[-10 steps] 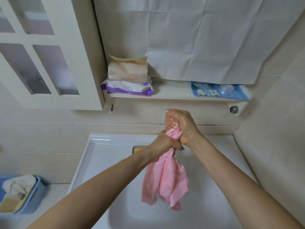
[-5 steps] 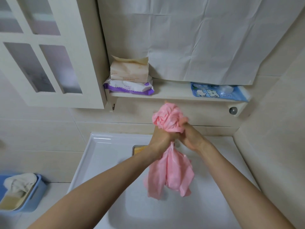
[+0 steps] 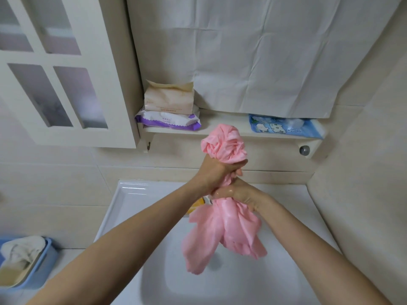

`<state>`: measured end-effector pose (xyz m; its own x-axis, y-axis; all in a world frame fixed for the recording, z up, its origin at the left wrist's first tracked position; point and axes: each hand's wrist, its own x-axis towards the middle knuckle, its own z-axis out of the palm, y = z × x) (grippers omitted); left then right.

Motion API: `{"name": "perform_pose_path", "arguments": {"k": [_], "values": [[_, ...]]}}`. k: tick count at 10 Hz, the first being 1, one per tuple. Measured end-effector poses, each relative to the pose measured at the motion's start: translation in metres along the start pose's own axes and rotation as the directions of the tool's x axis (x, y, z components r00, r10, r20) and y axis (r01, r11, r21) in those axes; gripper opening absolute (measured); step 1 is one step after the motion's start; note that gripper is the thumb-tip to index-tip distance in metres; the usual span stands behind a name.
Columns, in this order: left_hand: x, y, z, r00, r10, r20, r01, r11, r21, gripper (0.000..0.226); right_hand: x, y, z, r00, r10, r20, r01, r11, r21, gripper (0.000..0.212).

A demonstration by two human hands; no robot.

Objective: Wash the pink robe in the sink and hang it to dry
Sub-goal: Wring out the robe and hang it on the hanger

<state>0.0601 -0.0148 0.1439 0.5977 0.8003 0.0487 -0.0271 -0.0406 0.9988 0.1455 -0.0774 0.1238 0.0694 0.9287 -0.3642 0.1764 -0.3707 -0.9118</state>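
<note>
Swapped the grip since a second ago, when the right hand sat on top: now has the left hand [image 3: 217, 170] uppermost, fingers curled tight round the pink robe [image 3: 224, 234] just under its balled-up top end, and the right hand [image 3: 241, 194] directly beneath, touching the left, wrapped round the twisted neck of the cloth. Has pushed more cloth up through the fists too, leaving a crumpled knob above the left hand, in front of the shelf [image 3: 220, 128] edge. Holds the robe over the rear middle of the white sink [image 3: 130, 194], loose glistening folds hanging free below the right hand. Hides most of a yellow object [image 3: 197, 204] at the sink's back rim behind the left wrist; cannot tell what it is. Carries on the shelf, at its left end, a beige tissue pack [image 3: 169, 100] stacked on a purple-and-white wipes pack [image 3: 167, 119], and at its right end a blue printed packet [image 3: 284, 128]. Shows a creased white sheet [image 3: 264, 51] on the wall above the shelf, a paned cabinet door [image 3: 66, 84] to the left, and a blue basket [image 3: 49, 260] holding a whitish cloth [image 3: 22, 249] beyond the sink's left edge.
</note>
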Motion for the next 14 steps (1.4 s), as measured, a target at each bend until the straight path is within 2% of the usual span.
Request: {"name": "perform_pose_path", "arguments": {"k": [1, 2, 3, 4, 5, 6, 7, 8, 9, 10, 11, 12, 13, 14], "values": [[0.0, -0.004, 0.003, 0.994, 0.111, -0.005, -0.106, 0.963, 0.249, 0.04, 0.016, 0.001, 0.02, 0.938, 0.014, -0.347, -0.167, 0.895, -0.413, 0.024], [0.0, -0.009, 0.004, 0.965, 0.259, -0.048, -0.225, 0.904, 0.363, 0.035, 0.033, -0.013, 0.042, 0.814, -0.085, -0.574, -0.368, 0.689, -0.625, 0.041], [0.005, -0.012, 0.006, 0.943, 0.324, -0.077, -0.253, 0.847, 0.467, 0.03, 0.049, -0.007, 0.049, 0.714, -0.303, -0.631, -0.283, 0.7, -0.656, 0.056], [0.003, -0.008, 0.009, 0.944, 0.307, -0.118, -0.205, 0.83, 0.518, 0.023, 0.046, -0.002, 0.05, 0.697, -0.204, -0.688, -0.358, 0.732, -0.58, 0.057], [0.002, -0.006, 0.011, 0.95, 0.27, -0.155, -0.165, 0.858, 0.486, 0.025, 0.04, 0.006, 0.048, 0.846, -0.23, -0.482, -0.042, 0.871, -0.489, 0.036], [0.003, -0.006, 0.012, 0.958, 0.237, -0.16, -0.13, 0.86, 0.494, 0.022, 0.054, -0.007, 0.055, 0.642, -0.222, -0.734, -0.169, 0.892, -0.418, 0.041], [0.006, -0.01, 0.01, 0.96, 0.202, -0.196, -0.093, 0.884, 0.458, 0.021, 0.012, 0.002, 0.047, 0.846, -0.287, -0.449, 0.119, 0.923, -0.366, 0.045], [0.001, -0.008, 0.007, 0.968, 0.185, -0.171, -0.11, 0.921, 0.373, 0.016, 0.017, -0.003, 0.052, 0.75, -0.303, -0.588, 0.078, 0.923, -0.376, 0.024], [-0.005, -0.006, -0.005, 0.976, 0.169, -0.138, -0.152, 0.98, 0.125, 0.061, 0.05, -0.019, 0.048, 0.66, -0.338, -0.671, -0.263, 0.733, -0.627, 0.039], [-0.01, -0.011, -0.022, 0.966, 0.234, -0.111, -0.211, 0.96, 0.185, 0.103, 0.034, -0.011, 0.021, 0.757, -0.101, -0.646, -0.014, 0.985, -0.171, 0.052], [-0.024, -0.024, -0.028, 0.994, 0.059, 0.087, -0.069, 0.99, 0.12, 0.116, 0.012, -0.016, 0.027, 0.878, -0.204, -0.434, 0.318, 0.925, 0.207, 0.038], [-0.038, -0.039, -0.034, 0.97, -0.124, 0.208, 0.119, 0.992, 0.036, 0.106, 0.018, -0.026, 0.019, 0.843, -0.219, -0.492, 0.366, 0.903, 0.225, 0.031], [-0.045, -0.041, -0.035, 0.933, -0.203, 0.298, 0.191, 0.979, 0.069, 0.093, 0.021, -0.033, 0.025, 0.872, -0.282, -0.4, 0.422, 0.846, 0.326, 0.013], [-0.049, -0.035, -0.027, 0.925, -0.258, 0.28, 0.254, 0.966, 0.049, 0.072, 0.026, -0.025, 0.024, 0.905, -0.323, -0.278, 0.419, 0.793, 0.442, 0.004]]}}
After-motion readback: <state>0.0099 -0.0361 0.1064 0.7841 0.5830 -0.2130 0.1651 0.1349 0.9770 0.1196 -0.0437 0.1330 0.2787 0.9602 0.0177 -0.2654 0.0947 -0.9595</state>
